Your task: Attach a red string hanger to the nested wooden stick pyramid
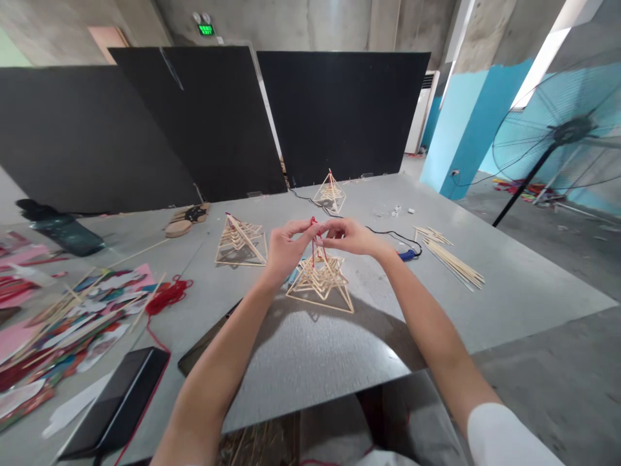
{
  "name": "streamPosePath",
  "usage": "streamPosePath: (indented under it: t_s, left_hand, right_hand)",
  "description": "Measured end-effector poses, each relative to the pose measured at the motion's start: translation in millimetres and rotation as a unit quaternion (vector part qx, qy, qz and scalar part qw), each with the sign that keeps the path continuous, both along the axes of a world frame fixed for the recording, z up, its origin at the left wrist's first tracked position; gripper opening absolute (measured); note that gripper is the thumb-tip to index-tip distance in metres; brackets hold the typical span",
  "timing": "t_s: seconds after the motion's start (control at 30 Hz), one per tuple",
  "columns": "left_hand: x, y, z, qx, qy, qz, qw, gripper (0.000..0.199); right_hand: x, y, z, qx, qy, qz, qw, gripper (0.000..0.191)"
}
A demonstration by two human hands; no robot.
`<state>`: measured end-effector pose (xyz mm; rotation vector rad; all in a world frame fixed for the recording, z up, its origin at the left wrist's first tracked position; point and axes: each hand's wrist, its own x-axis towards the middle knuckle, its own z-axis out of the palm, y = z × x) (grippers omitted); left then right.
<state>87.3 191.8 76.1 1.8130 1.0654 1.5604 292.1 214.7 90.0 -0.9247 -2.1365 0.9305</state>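
Note:
Both my hands meet over the top of a wooden stick pyramid [323,285] that stands on the grey table. My left hand [290,246] pinches red yarn [313,249] between thumb and fingertips at the pyramid's tip. From the other side, my right hand [347,237] has its fingers closed on the same yarn. The fingers partly hide the tip. A second stick pyramid [240,239] stands to the left, and a third [330,193] farther back, each with red at its top.
Red yarn ball [167,296], paper scraps [101,310], a black case [119,401] and a bottle [61,226] lie left. Loose sticks [453,264] and a blue-handled tool [408,255] with a black cord are right. Black panels [339,110] stand behind; a fan [572,129] is far right.

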Motion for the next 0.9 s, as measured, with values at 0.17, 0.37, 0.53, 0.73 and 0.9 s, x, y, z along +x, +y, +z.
streamPosePath:
  t_s: [0.17, 0.37, 0.53, 0.73, 0.9]
  left_hand:
    - [0.4, -0.2, -0.1, 0.022, 0.015, 0.013, 1.0, 0.027]
    - [1.0, 1.2, -0.4, 0.019, 0.008, 0.024, 0.999, 0.024]
    - [0.1, 3.1, -2.0, 0.02, -0.002, 0.028, 0.999, 0.024]
    - [-0.2, 5.7, -3.9, 0.031, -0.004, 0.021, 0.999, 0.025]
    - [-0.7, 5.4, -3.3, 0.034, 0.001, 0.023, 0.999, 0.026]
  right_hand:
    - [-4.3, -1.3, -2.8, 0.021, -0.022, 0.026, 0.999, 0.039]
    - [-12.2, 4.0, -13.4, 0.033, -0.021, 0.032, 0.999, 0.036]
    - [-5.4, 2.3, -8.3, -0.001, -0.023, 0.026, 0.999, 0.04]
    - [-4.1, 1.0, -5.7, 0.003, -0.026, 0.028, 0.999, 0.037]
    - [3.9, 7.8, -7.1, -0.004, -0.022, 0.031, 0.999, 0.043]
